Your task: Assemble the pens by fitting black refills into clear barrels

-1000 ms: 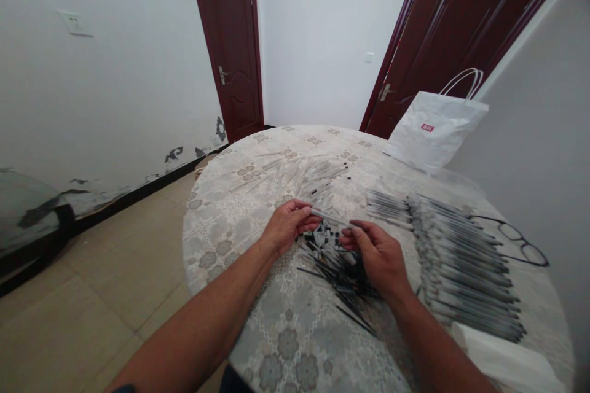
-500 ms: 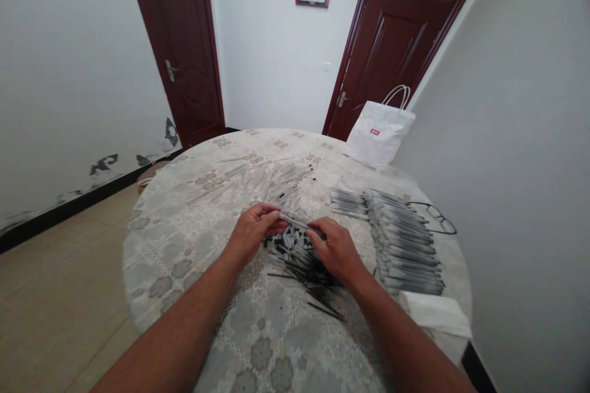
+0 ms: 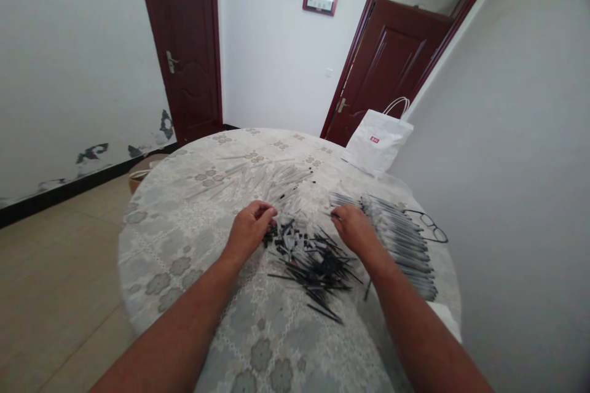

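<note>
My left hand (image 3: 251,227) hovers at the left of the small parts, fingers loosely curled and thumb apart, with nothing visible in it. Just below its fingertips lie small black caps (image 3: 270,234). My right hand (image 3: 354,227) is closed on a slim pen, of which only a short end (image 3: 332,215) shows; the rest is hidden by the fingers. This hand is beside the rows of grey-and-clear pens (image 3: 405,245), partly covering them. Between my hands spreads a pile of thin black refills (image 3: 322,267), with short whitish pieces (image 3: 292,239) at its upper left.
Loose clear tubes (image 3: 271,178) lie scattered toward the back of the round, cloth-covered table (image 3: 179,301). A white paper bag (image 3: 378,141) stands at the back right. Eyeglasses (image 3: 436,230) rest by the right edge, and a white item (image 3: 445,319) is partly behind my right forearm.
Both hands held a pen together over the pile. They have come apart: my right hand has moved right with the pen, while my left hand has let go and stays about in place.
</note>
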A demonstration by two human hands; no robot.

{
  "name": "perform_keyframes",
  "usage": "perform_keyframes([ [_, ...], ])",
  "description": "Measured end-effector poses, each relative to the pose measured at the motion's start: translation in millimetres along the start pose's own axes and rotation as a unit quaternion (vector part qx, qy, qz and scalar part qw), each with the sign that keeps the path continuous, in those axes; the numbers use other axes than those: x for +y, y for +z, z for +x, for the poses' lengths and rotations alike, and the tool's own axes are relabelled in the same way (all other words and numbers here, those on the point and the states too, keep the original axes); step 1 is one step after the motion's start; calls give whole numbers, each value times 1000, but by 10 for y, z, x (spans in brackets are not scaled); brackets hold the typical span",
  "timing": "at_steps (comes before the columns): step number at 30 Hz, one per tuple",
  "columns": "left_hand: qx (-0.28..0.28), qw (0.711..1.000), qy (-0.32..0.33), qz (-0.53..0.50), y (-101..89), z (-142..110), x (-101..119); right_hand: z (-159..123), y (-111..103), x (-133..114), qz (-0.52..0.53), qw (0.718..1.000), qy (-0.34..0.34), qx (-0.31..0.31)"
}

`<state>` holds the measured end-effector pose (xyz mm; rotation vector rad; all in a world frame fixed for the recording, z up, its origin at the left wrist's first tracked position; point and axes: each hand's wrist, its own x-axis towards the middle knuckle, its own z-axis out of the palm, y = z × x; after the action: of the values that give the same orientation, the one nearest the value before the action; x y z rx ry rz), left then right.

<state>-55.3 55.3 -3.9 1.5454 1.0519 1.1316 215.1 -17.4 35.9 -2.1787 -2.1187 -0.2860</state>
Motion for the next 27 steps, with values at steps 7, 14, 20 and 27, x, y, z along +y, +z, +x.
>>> perform_keyframes([
  [7, 44, 966, 42, 252, -163, 114, -145, 197, 441, 385, -93, 989, 91, -76],
  [14, -5, 920, 59, 389, -131, 97, -232, 164, 654, 443, -114, 985, 110, -70],
  [20, -10, 904, 54, 425, -145, 102, -290, 196, 685, 441, -108, 986, 117, -59],
  [27, -14, 901, 60, 429, -116, 97, -345, 218, 589, 305, -86, 990, 105, -40],
])
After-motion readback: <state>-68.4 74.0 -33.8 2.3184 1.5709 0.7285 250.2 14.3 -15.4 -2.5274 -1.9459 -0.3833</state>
